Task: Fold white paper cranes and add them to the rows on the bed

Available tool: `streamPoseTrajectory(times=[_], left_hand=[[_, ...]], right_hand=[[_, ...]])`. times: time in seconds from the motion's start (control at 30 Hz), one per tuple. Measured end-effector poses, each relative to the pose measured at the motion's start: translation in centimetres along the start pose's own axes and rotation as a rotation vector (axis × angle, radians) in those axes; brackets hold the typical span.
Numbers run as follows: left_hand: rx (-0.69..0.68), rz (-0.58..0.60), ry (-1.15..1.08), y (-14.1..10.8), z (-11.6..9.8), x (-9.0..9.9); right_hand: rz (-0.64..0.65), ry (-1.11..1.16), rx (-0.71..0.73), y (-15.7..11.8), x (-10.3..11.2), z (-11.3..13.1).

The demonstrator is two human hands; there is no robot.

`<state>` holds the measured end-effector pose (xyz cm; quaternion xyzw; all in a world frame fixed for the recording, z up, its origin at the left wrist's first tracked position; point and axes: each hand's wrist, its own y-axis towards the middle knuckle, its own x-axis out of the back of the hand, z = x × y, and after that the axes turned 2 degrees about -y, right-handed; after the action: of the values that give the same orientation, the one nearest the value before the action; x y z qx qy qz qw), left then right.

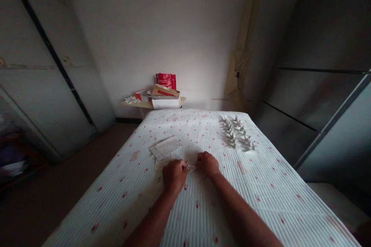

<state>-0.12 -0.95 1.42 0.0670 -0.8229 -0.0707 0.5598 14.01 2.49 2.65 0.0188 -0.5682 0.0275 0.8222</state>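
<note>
while pale cabinet doors point(78, 81) close off the left, dark floor point(81, 170) runs beside the ribbed cover point(130, 216), so that edge drops away. a box pile point(165, 102) sits beyond the far edge, out of the hands' way. next, printed sheets point(166, 148) lie overlapped, nearest the left hand; likely light, thin, easy to crease, best lifted by a free corner. left hand point(175, 173) is curled, thumb and finger pinching the left end of a small paper piece point(191, 168), which lies between both hands just above or on the cover, can't tell which. piece looks featherweight, fairly stiff where doubled, easy to crush; hold lightly at ends or folded edges. right hand point(207, 164) is curled at the other end, fingertips hidden, can't tell if gripping. further right, folded paper figures point(231, 137) stand in two rows, probably fragile and easily knocked. open cover between right hand and rows, plus wide room nearer the body; right edge well apart from both hands.
</note>
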Motion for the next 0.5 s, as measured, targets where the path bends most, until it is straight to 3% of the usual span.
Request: streamPoseTrajectory(times=[0.2, 0.5], left_hand=[[-0.018, -0.019, 0.023, -0.2, -0.1, 0.1], [0.012, -0.006, 0.047, -0.1, -0.2, -0.1]], right_hand=[[0.018, 0.041, -0.015, -0.2, 0.2, -0.1], [-0.085, -0.018, 0.017, -1.1, -1.3, 1.7]])
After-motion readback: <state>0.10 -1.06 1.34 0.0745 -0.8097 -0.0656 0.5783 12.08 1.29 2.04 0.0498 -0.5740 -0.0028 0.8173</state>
